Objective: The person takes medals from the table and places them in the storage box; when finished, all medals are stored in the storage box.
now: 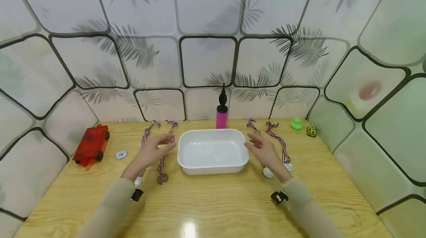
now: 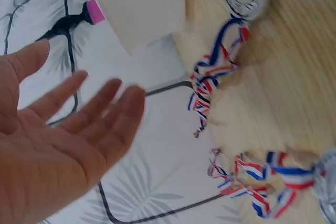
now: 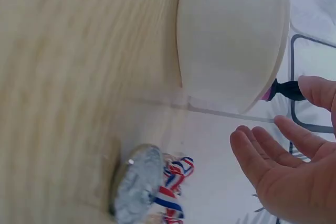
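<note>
A white rectangular basin (image 1: 213,170) stands on the table between the two hands. My left hand (image 1: 152,153) hovers beside its left end, fingers loosely bent, holding nothing; the left wrist view shows a gap between that hand (image 2: 79,129) and the basin (image 2: 144,3). At the other end my right hand (image 1: 265,152) hangs with thumb and fingers apart, close to the basin wall (image 3: 231,35). Under the left hand lie a bronze medal (image 1: 162,179) and a silver medal (image 1: 138,181) on striped ribbons. Two more silver medals, one nearer (image 1: 267,172) and one farther (image 1: 288,166), lie by the right forearm.
Behind the basin stands a pink pump (image 1: 221,119) with a black nozzle. A red toy car (image 1: 91,145) and a round chip (image 1: 121,155) marked 10 lie at the left. A green toy duck (image 1: 296,123) and a small yellow-green car (image 1: 311,131) sit back right. Patterned panels (image 1: 209,60) enclose the table.
</note>
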`<action>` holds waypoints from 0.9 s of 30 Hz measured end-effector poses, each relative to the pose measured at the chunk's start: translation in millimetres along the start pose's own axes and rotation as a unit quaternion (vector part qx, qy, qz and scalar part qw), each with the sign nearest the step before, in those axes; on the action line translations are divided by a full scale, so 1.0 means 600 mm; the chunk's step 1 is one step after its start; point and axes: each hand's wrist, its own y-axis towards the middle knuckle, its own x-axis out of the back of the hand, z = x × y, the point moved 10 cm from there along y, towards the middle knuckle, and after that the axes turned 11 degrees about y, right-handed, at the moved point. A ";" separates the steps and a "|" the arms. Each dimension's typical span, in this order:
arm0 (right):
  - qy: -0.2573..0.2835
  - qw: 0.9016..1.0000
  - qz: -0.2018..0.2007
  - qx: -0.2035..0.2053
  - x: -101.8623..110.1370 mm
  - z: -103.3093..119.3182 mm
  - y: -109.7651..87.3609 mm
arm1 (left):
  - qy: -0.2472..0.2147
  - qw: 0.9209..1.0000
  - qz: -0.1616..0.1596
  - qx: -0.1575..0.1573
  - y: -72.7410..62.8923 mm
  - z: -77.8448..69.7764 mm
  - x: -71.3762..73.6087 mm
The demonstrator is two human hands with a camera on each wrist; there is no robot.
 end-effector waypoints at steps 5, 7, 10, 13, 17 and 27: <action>0.112 0.991 0.025 -0.063 -0.003 -0.030 -0.005 | -0.074 0.995 0.066 -0.029 -0.010 0.023 -0.009; 0.133 0.987 0.042 -0.078 -0.008 -0.036 -0.008 | -0.094 0.991 0.093 -0.026 -0.015 0.037 -0.013; 0.152 0.982 0.071 -0.091 -0.016 -0.041 -0.012 | -0.118 0.985 0.121 -0.018 -0.023 0.054 -0.017; 0.173 0.976 0.090 -0.098 -0.023 -0.044 -0.015 | -0.131 0.979 0.152 -0.018 -0.031 0.063 -0.023; 0.198 0.968 0.105 -0.112 -0.030 -0.047 -0.014 | -0.130 0.970 0.201 -0.040 -0.041 0.061 -0.039; 0.202 0.963 0.114 -0.136 -0.034 -0.060 -0.008 | -0.093 0.955 0.270 -0.080 -0.048 0.047 -0.075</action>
